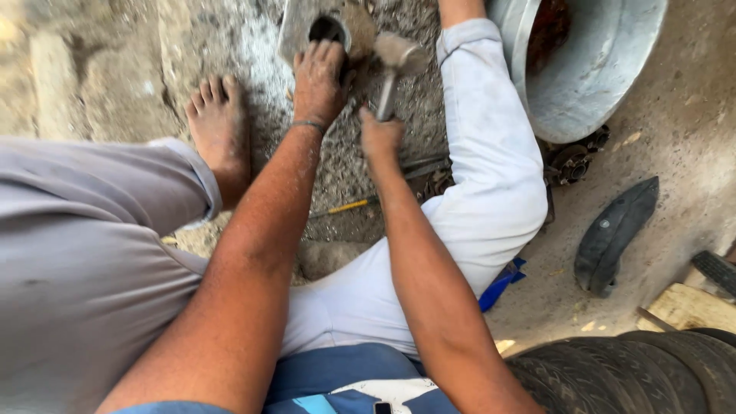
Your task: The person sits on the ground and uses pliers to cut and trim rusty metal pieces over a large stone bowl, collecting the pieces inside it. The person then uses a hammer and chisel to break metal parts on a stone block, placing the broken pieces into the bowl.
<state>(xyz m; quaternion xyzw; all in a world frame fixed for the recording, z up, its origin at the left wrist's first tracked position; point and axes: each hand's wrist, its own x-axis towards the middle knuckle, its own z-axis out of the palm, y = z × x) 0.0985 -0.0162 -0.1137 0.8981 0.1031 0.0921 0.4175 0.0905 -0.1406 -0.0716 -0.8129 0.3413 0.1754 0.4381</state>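
Right hand [381,136] fist-tight on hammer [393,65]; left hand [317,80] flat, fingers spread, on metal ring [331,29]. Gritty concrete floor [115,69]; metal tub [598,69], stacked tyres [636,368] nearby.

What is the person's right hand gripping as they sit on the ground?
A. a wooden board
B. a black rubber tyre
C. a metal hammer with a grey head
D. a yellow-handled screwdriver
C: the right hand is closed around the handle of the metal hammer with a grey head, raised beside the round rusty metal part that the left hand rests on.
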